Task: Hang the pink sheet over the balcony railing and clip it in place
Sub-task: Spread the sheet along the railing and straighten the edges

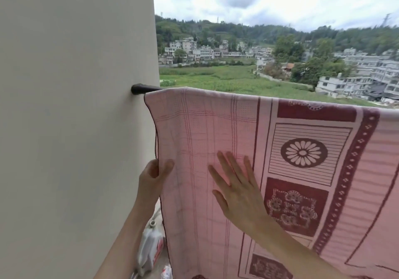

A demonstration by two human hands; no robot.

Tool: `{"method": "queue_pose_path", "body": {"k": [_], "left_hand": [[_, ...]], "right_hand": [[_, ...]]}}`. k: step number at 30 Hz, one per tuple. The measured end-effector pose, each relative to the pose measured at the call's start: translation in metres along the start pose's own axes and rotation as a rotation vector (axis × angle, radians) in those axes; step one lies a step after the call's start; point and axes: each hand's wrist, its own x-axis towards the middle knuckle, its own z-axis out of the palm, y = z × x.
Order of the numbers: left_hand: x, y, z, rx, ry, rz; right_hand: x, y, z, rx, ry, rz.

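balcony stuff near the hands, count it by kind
pink sheet: 1
railing: 1
hands, left hand and right hand: 2
white jug on the floor: 1
clips: 0 in view
total: 5

Dark railing (142, 89) — pink sheet (216, 127) draped over

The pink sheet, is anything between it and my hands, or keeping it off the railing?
Nothing visible: the pink sheet already hangs over the railing; the left hand pinches its edge, the right hand lies flat on it.
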Motion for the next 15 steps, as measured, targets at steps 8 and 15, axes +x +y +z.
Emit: {"method": "queue_pose_path", "body": {"k": [8, 15], "left_hand": [[-0.065, -0.112, -0.006, 0.093, -0.073, -0.271], [-0.118, -0.213, -0.011, 0.225, -0.013, -0.382]], "right_hand": [[-0.112, -0.026, 0.053, 0.154, -0.414, 0.121], [-0.197, -0.031, 0.108, 0.575, -0.690, 0.322]]}}
